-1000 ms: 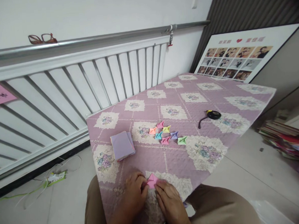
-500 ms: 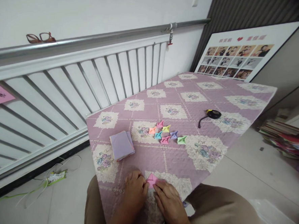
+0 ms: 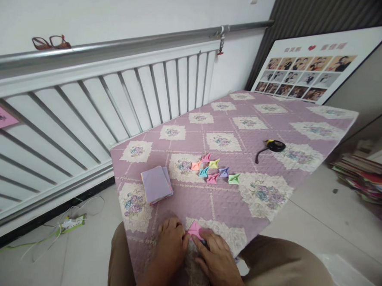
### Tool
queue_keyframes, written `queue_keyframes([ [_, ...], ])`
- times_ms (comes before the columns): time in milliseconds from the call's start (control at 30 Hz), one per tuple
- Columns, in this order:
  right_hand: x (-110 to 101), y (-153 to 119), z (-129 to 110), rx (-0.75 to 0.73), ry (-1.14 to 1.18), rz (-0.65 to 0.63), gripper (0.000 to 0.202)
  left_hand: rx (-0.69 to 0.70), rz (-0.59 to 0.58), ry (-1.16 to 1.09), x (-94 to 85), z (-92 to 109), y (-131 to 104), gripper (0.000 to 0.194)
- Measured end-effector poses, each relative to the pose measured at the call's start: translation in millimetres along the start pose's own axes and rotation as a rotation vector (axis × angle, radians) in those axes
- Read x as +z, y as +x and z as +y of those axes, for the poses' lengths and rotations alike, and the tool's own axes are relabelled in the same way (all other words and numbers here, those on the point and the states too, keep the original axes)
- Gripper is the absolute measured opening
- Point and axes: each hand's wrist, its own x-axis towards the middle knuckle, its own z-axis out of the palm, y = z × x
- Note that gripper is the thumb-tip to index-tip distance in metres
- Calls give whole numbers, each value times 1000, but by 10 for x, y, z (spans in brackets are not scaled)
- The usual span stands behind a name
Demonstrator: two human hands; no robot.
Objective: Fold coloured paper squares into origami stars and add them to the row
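Note:
A small folded pink paper [image 3: 195, 230] lies on the flowered tablecloth near the front edge. My left hand [image 3: 172, 240] is at its left side, fingers curled, with the thumb at the paper's edge. My right hand [image 3: 217, 255] rests at its lower right, index fingertip on the paper and thumb apart from it; something small and dark shows under the fingers, too hidden to name. Beyond my hands lies a stack of square papers [image 3: 156, 185], purple on top. To its right sit several small folded paper pieces [image 3: 212, 178] in pink, orange, yellow, blue, purple and green.
A black tape measure [image 3: 275, 145] with a strap lies on the right of the table [image 3: 222, 121]. Behind stand a white radiator [image 3: 110, 100] and a photo board [image 3: 306, 73]. Glasses [image 3: 51, 42] rest on the pipe. Cables and a power strip [image 3: 73, 223] are on the floor.
My right thumb has moved back, away from the pink paper, and the dark thing under the right fingers now shows. My left hand has barely moved. The view has shifted slightly.

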Motion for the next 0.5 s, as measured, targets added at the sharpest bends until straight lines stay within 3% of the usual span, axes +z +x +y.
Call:
queue_keyframes([
  [167,-10,13,-35,-14,-58,-6,68,13,-4,36,15,-12,-2,17],
  [500,-3,7,-27,-37,-80,4,60,75,50,-21,122,-151,3,7],
])
